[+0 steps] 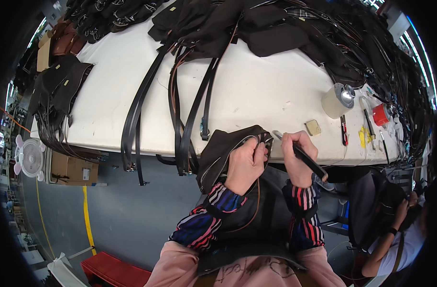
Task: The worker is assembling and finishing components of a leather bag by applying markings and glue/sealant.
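Observation:
My left hand point(245, 164) grips the zippered edge of a dark brown leather bag point(222, 148) held at the near edge of the white worktable point(256, 91). My right hand point(299, 155) holds a thin tool with a black handle point(310, 162), its metal tip pointing at the bag's zipper by my left fingers. The rest of the bag hangs down in front of me between my striped sleeves.
Long black straps point(137, 115) hang over the table's near edge. Dark bags pile at the back and left. A tape roll point(335, 101), red cap, pens and a yellow scrap lie at the right. Another person point(400, 225) sits low right. A fan and cardboard boxes stand left.

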Demonstrator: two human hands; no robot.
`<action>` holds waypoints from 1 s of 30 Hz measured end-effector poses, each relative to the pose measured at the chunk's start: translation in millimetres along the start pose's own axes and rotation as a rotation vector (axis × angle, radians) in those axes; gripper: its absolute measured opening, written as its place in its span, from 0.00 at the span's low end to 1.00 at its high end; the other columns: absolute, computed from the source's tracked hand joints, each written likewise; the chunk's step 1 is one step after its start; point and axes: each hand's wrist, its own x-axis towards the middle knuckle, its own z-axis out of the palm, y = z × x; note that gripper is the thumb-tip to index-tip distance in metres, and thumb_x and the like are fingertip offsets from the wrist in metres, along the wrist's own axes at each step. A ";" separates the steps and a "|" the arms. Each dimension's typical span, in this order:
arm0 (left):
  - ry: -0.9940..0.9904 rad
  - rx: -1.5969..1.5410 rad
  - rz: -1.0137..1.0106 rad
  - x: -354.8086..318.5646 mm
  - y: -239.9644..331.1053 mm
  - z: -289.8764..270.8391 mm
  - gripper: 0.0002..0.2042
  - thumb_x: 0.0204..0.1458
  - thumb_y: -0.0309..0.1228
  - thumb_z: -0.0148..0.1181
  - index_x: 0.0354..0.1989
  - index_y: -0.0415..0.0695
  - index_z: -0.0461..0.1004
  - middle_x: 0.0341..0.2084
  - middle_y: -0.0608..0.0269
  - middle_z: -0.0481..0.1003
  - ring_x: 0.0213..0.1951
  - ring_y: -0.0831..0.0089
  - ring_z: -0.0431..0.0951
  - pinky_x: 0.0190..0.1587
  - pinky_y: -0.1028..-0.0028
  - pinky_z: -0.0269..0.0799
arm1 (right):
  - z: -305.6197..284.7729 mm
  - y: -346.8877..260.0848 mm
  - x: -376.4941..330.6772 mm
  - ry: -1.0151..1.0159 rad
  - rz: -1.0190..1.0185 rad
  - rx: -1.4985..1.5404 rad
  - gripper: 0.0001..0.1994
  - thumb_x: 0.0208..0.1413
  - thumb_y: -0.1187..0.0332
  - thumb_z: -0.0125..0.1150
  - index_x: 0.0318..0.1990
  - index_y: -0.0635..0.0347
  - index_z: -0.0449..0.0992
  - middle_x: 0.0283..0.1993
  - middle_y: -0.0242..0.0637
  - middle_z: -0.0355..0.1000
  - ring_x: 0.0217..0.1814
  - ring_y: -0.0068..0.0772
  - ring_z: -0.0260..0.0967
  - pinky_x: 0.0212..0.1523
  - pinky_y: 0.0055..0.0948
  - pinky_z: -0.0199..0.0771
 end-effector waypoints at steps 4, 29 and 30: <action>-0.011 0.295 0.145 -2.5 3.7 -7.4 0.05 0.55 0.23 0.49 0.34 0.34 0.71 0.20 0.64 0.73 0.22 0.82 0.73 0.26 0.80 0.69 | 15.2 -12.3 -8.1 -0.051 -0.120 -0.016 0.07 0.48 0.74 0.61 0.24 0.63 0.69 0.16 0.36 0.66 0.17 0.20 0.65 0.19 0.21 0.64; -0.088 -0.062 0.031 -1.3 -2.1 -2.4 0.10 0.56 0.24 0.48 0.43 0.30 0.68 0.24 0.59 0.74 0.24 0.79 0.73 0.29 0.80 0.69 | -159.9 26.0 175.9 0.145 -0.007 -0.327 0.16 0.52 0.59 0.56 0.30 0.67 0.73 0.19 0.34 0.68 0.23 0.22 0.64 0.26 0.24 0.63; -0.092 -0.056 0.030 -1.6 -2.8 -2.7 0.10 0.56 0.24 0.48 0.43 0.30 0.68 0.24 0.59 0.74 0.24 0.79 0.73 0.29 0.80 0.69 | -158.7 30.0 177.4 0.149 -0.002 -0.323 0.16 0.52 0.59 0.56 0.30 0.67 0.73 0.19 0.34 0.68 0.23 0.22 0.64 0.26 0.24 0.63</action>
